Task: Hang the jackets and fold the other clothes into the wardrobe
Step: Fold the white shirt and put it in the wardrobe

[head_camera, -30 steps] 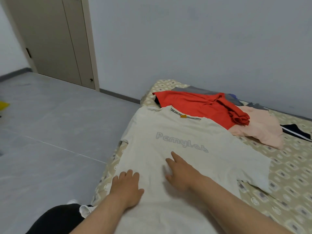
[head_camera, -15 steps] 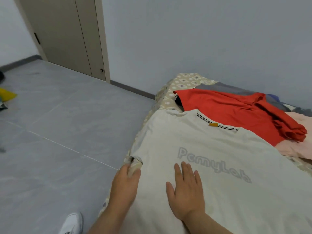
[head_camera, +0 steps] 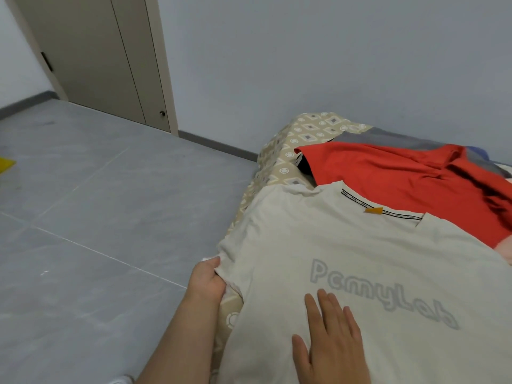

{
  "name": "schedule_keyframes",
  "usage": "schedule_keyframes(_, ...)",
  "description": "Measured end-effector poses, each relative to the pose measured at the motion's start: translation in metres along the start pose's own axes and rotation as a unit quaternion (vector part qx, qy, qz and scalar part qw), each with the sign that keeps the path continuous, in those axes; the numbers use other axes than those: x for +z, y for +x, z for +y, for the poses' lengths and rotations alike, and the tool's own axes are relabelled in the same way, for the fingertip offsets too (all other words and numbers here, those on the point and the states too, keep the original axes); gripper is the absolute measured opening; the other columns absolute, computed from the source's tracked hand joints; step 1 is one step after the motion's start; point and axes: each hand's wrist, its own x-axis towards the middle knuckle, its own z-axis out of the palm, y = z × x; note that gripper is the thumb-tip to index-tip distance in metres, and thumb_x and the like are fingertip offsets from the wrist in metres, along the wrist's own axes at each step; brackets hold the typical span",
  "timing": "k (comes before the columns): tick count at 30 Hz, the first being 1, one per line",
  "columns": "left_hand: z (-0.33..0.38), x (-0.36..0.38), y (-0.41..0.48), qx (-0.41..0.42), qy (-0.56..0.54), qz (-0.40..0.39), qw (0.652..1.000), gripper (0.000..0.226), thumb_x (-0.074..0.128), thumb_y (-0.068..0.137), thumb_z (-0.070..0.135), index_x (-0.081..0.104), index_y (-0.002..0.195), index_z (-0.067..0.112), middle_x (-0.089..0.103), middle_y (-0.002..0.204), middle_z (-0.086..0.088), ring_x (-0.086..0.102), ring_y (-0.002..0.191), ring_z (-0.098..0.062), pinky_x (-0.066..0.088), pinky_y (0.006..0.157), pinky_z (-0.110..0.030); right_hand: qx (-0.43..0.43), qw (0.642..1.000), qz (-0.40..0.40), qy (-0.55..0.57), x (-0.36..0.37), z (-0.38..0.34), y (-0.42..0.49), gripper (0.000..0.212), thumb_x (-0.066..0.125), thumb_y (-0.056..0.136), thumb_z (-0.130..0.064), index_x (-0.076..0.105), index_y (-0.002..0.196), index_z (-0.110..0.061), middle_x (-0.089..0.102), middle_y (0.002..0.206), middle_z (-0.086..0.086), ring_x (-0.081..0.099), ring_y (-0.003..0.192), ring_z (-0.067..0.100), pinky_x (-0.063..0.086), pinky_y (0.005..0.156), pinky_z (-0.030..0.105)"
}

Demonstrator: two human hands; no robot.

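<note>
My left hand (head_camera: 207,281) pinches the sleeve of the cream T-shirt (head_camera: 332,239) at the left edge of the bed (head_camera: 279,153), right hand (head_camera: 332,345) flat on it; light, limp cloth, I'd fold by sleeves

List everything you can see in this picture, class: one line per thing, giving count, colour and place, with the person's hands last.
T-shirt: one, cream with grey lettering, spread flat on the bed, nearest the camera.
red shirt: one, red, rumpled, beyond the T-shirt.
grey garment: one, grey, behind the red shirt.
bed sheet: one, beige diamond pattern, covering the bed.
door: one, beige, far left.
floor: grey tiles, left of the bed.
yellow object: one, on the floor at the left edge, mostly cut off.
left hand: grips the T-shirt's sleeve.
right hand: flat on the T-shirt's front.
</note>
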Motion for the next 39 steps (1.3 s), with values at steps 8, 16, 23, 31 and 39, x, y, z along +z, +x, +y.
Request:
schedule_keyframes(8,0.018,0.057,-0.036,0.14,-0.023,-0.117,0.983,0.029,0.047,0.101,0.025,0.065,0.116,0.007,0.071,0.111,-0.019,0.07,0.099,-0.033,0.051,0.09,-0.05,-0.002,1.0,0.002,0.002,0.0,0.002,-0.001,0.068,0.049,0.074,-0.05,0.069,0.124,-0.008,0.062,0.132,0.017,0.06,0.121,0.034,0.014,0.113,0.038)
schedule_keyframes(16,-0.057,0.076,-0.048,0.258,0.576,-0.265,0.729,0.04,0.056,0.091,0.044,0.063,0.128,0.032,0.055,0.129,0.028,0.042,0.127,0.009,0.024,0.109,-0.012,-0.004,0.999,0.023,0.024,0.001,0.001,0.005,0.07,0.047,0.067,-0.053,0.074,0.115,-0.009,0.068,0.123,0.017,0.047,0.121,0.025,0.014,0.112,0.035)
schedule_keyframes(23,-0.05,0.064,-0.037,0.441,0.585,-0.082,0.676,0.023,0.058,0.092,0.027,0.067,0.112,0.036,0.064,0.119,0.023,0.054,0.109,0.008,0.035,0.096,-0.007,-0.001,1.0,0.016,0.024,0.001,0.004,0.003,0.07,0.049,0.068,-0.054,0.073,0.117,-0.01,0.068,0.123,0.015,0.066,0.114,0.033,0.014,0.112,0.038)
schedule_keyframes(31,-0.063,0.012,-0.05,0.46,0.756,-0.11,0.451,0.072,0.047,0.08,0.043,0.034,0.149,0.029,0.018,0.162,0.009,0.007,0.15,-0.007,0.0,0.117,-0.02,0.008,0.999,-0.004,0.049,-0.006,0.001,0.001,0.072,0.051,0.071,-0.052,0.067,0.125,-0.007,0.064,0.13,0.015,0.063,0.119,0.03,0.02,0.112,0.038)
schedule_keyframes(39,-0.061,-0.018,-0.076,0.51,0.687,0.0,0.517,0.02,0.058,0.075,-0.003,0.058,0.086,0.013,0.064,0.123,-0.003,0.056,0.115,-0.019,0.049,0.091,-0.035,0.025,0.992,0.049,0.116,-0.014,0.005,0.002,0.079,0.056,0.071,-0.041,0.053,0.137,0.002,0.066,0.126,0.009,0.067,0.113,0.024,0.032,0.11,0.035)
